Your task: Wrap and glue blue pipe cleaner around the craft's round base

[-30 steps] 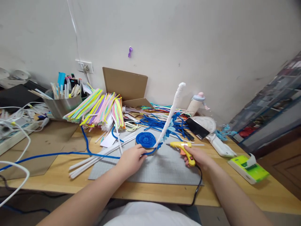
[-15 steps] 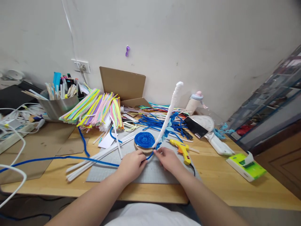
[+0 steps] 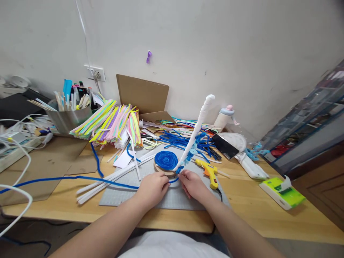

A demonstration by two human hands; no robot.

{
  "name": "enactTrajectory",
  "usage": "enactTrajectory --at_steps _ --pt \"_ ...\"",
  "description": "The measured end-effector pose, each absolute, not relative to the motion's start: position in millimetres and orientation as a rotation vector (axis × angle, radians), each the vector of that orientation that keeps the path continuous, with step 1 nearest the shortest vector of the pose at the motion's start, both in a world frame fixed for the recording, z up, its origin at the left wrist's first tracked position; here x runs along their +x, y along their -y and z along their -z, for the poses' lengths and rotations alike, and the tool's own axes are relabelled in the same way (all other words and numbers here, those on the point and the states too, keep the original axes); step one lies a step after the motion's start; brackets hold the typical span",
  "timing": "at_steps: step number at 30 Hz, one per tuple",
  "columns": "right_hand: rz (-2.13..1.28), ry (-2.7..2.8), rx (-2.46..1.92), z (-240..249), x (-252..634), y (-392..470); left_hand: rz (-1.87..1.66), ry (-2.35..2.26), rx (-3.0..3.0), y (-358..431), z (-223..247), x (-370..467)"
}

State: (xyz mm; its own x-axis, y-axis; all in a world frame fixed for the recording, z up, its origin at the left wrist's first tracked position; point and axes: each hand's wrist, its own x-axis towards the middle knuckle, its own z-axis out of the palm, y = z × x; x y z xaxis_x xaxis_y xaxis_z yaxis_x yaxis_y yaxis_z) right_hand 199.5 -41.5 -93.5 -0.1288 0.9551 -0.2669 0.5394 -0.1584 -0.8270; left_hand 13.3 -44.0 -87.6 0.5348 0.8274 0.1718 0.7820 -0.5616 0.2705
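A long blue pipe cleaner (image 3: pixel 107 182) runs in from the left across the desk to my hands. My left hand (image 3: pixel 153 189) is closed on it just in front of a round base (image 3: pixel 158 170), whose top carries a coiled blue spiral (image 3: pixel 166 160). At the base's right front edge, the fingertips of my right hand (image 3: pixel 194 183) pinch the same pipe cleaner near its end. From that edge a fuzzy white stem (image 3: pixel 198 127) rises, tilted to the right. Light and dark blue curled pieces (image 3: pixel 194 150) line the stem's right side. My fingers partly hide the base's front.
A grey cutting mat (image 3: pixel 118 197) lies under the work. To the right are a yellow glue gun (image 3: pixel 211 172), a phone (image 3: pixel 225 146) and a green tissue pack (image 3: pixel 282 191). Behind lie blue pipe cleaners (image 3: pixel 177 139) and pastel bundles (image 3: pixel 115 123). White rods (image 3: pixel 107 183) cross the mat's left.
The view has shifted slightly. The white stem leans a little further right. My right fingers have turned slightly at the base's edge; my left hand keeps its hold on the blue pipe cleaner.
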Motion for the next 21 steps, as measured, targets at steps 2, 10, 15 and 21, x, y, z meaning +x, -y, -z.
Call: enactTrajectory --at_steps 2,10,15,21 --pt "-1.141 1.772 -1.671 92.0 201.9 46.0 -0.425 -1.385 2.605 44.5 86.7 12.5" --pt "-0.714 2.008 -1.702 86.9 221.5 49.2 -0.441 -1.424 2.407 34.6 83.6 -3.4" --pt "-0.737 1.822 -1.643 92.9 224.8 34.8 -0.476 -1.55 2.241 20.9 75.7 -10.9" --pt "-1.066 1.547 -1.484 104.6 206.2 17.2 -0.464 -1.583 2.258 -3.0 73.1 -14.8"
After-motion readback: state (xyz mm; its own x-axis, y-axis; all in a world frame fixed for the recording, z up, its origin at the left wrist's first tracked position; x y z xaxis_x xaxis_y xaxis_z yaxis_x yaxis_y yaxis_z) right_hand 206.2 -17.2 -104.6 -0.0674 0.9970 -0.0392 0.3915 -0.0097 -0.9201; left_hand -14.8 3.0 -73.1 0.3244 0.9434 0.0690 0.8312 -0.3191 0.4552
